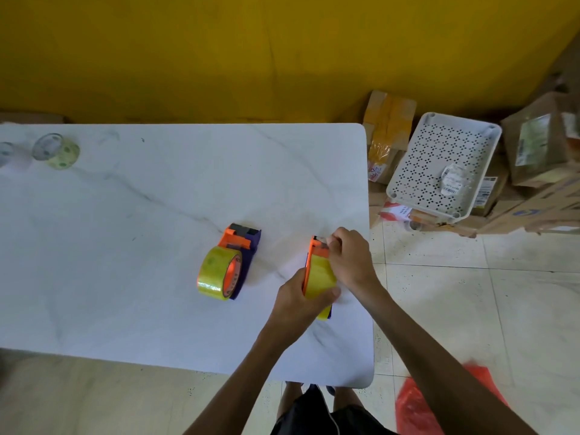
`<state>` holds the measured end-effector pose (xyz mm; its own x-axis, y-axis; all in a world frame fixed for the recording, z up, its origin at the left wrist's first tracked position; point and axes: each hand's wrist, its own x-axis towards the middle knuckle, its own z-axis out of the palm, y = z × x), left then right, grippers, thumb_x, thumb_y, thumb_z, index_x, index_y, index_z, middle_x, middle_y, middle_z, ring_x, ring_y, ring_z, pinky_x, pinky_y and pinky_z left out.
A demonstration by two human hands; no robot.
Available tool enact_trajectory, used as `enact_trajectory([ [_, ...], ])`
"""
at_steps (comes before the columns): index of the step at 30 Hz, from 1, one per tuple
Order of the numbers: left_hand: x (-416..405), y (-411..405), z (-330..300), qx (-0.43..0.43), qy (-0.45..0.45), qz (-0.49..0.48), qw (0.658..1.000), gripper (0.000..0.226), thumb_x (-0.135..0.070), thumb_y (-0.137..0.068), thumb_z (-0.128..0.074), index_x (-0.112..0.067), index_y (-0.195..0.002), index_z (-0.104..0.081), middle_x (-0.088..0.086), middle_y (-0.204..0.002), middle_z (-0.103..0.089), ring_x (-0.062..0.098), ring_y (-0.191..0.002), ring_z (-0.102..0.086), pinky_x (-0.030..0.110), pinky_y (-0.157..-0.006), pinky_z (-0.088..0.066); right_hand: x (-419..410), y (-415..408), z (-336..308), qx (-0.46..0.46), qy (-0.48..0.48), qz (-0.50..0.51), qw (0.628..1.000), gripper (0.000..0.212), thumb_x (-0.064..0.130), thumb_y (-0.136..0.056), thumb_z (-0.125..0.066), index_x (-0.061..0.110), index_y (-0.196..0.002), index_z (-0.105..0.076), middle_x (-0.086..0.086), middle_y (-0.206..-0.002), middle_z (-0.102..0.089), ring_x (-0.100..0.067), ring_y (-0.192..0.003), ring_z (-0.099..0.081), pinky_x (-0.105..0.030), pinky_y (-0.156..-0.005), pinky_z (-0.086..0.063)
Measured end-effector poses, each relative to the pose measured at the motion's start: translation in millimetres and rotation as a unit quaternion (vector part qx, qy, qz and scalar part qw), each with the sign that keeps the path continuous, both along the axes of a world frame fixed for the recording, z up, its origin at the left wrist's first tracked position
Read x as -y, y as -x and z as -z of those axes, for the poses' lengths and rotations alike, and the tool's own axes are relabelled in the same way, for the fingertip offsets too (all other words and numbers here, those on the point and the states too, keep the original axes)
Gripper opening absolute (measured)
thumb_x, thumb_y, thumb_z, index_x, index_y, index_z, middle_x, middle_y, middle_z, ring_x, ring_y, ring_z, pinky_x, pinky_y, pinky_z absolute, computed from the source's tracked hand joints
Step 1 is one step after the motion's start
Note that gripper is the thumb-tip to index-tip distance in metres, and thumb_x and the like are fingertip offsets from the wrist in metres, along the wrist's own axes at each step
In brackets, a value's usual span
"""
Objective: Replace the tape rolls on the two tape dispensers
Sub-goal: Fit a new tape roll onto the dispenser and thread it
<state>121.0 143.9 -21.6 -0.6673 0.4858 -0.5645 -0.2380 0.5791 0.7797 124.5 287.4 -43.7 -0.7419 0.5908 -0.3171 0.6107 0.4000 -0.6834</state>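
Two orange-and-purple tape dispensers lie on the white marble table [125, 246]. The left dispenser [240, 243] rests untouched, a yellowish tape roll [216, 273] mounted on it. My left hand [301, 301] grips the right dispenser [317, 255] around its yellowish tape roll [321, 274]. My right hand [350, 259] pinches the tape end at that dispenser's front, by the cutter. Much of the right dispenser is hidden by both hands. At the table's far left sit a nearly used-up roll [58, 150] and another clear roll [6, 153], partly cut off by the frame edge.
Beyond the table's right edge, on the tiled floor, stand cardboard boxes [389, 133], a white perforated tray [439, 164] and more stacked boxes [539, 146]. A red plastic bag [417, 406] lies near my feet. A yellow wall [251, 58] backs the table.
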Motion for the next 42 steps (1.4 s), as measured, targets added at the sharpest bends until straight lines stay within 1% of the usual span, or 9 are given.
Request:
enact_trajectory([
  [3,8,-3,9,-0.012,0.004,-0.003,1.0,0.033,-0.052,-0.081,-0.071,-0.034,-0.105,-0.057,-0.008,-0.096,-0.066,0.013,-0.09,-0.066,0.026,-0.076,-0.056,3,2,4,0.019,-0.051,-0.019,0.998,0.021,0.023,-0.097,-0.046,0.02,-0.076,-0.051,-0.006,-0.089,-0.051,-0.019,-0.08,-0.049,-0.024,-0.059,-0.031],
  [8,12,-8,8,-0.031,0.004,-0.03,0.999,0.051,-0.068,-0.069,-0.067,-0.025,-0.095,-0.063,0.003,-0.086,-0.067,0.02,-0.078,-0.065,0.034,-0.067,-0.055,-5,1,16,0.063,-0.039,-0.067,0.995,0.021,0.03,-0.086,-0.06,0.026,-0.066,-0.065,-0.005,-0.088,-0.063,-0.027,-0.088,-0.059,-0.034,-0.066,-0.051],
  [14,13,-8,7,-0.021,0.001,-0.034,0.999,0.038,-0.055,-0.078,-0.072,-0.02,-0.09,-0.065,0.0,-0.075,-0.063,0.006,-0.062,-0.056,0.019,-0.057,-0.047,-20,13,8,0.148,-0.044,-0.179,0.972,0.017,0.014,-0.073,-0.065,0.027,-0.063,-0.07,-0.004,-0.092,-0.066,-0.028,-0.093,-0.06,-0.037,-0.073,-0.056],
  [17,10,-6,6,-0.02,0.012,-0.048,0.999,0.037,-0.052,-0.08,-0.071,-0.016,-0.088,-0.065,-0.001,-0.073,-0.06,0.008,-0.061,-0.053,0.019,-0.056,-0.045,-17,14,10,0.128,-0.069,-0.18,0.973,0.012,0.01,-0.078,-0.066,0.015,-0.073,-0.074,-0.008,-0.093,-0.056,-0.027,-0.088,-0.053,-0.036,-0.069,-0.052],
  [20,6,-5,4,-0.009,0.02,-0.065,0.998,0.036,-0.049,-0.08,-0.071,-0.016,-0.093,-0.065,0.0,-0.078,-0.063,0.012,-0.066,-0.056,0.023,-0.059,-0.046,-15,9,22,0.078,-0.063,-0.137,0.985,0.02,0.003,-0.072,-0.057,0.008,-0.054,-0.064,-0.01,-0.07,-0.055,-0.025,-0.07,-0.051,-0.03,-0.054,-0.041],
  [24,13,-2,2,-0.006,0.012,-0.019,1.0,0.033,-0.04,-0.081,-0.071,-0.021,-0.107,-0.064,0.003,-0.094,-0.069,0.021,-0.084,-0.066,0.03,-0.071,-0.054,-20,1,23,0.02,-0.015,-0.131,0.991,0.016,0.008,-0.075,-0.062,0.01,-0.061,-0.07,-0.003,-0.063,-0.06,-0.014,-0.064,-0.048,-0.026,-0.059,-0.032],
  [28,18,3,4,-0.021,0.017,-0.018,0.999,0.034,-0.046,-0.081,-0.072,-0.015,-0.097,-0.068,0.012,-0.087,-0.07,0.015,-0.069,-0.06,0.03,-0.064,-0.05,-30,3,12,0.033,0.004,-0.178,0.983,0.007,0.01,-0.077,-0.069,0.011,-0.072,-0.075,0.008,-0.066,-0.06,-0.005,-0.062,-0.052,-0.019,-0.057,-0.038],
  [37,16,6,7,-0.037,0.034,-0.015,0.999,0.05,-0.053,-0.08,-0.069,-0.004,-0.089,-0.065,0.02,-0.08,-0.064,0.013,-0.061,-0.049,0.027,-0.056,-0.041,-40,19,5,0.099,0.011,-0.231,0.968,0.016,0.011,-0.075,-0.068,0.022,-0.063,-0.069,-0.002,-0.075,-0.07,-0.021,-0.07,-0.066,-0.032,-0.063,-0.051],
  [42,13,15,5,-0.041,0.055,-0.007,0.998,0.052,-0.054,-0.077,-0.071,-0.004,-0.086,-0.064,0.013,-0.071,-0.057,0.014,-0.06,-0.051,0.026,-0.056,-0.041,-25,14,4,0.091,-0.103,-0.27,0.953,0.014,0.013,-0.077,-0.059,0.002,-0.07,-0.066,-0.015,-0.083,-0.059,-0.032,-0.073,-0.059,-0.04,-0.063,-0.046],
])
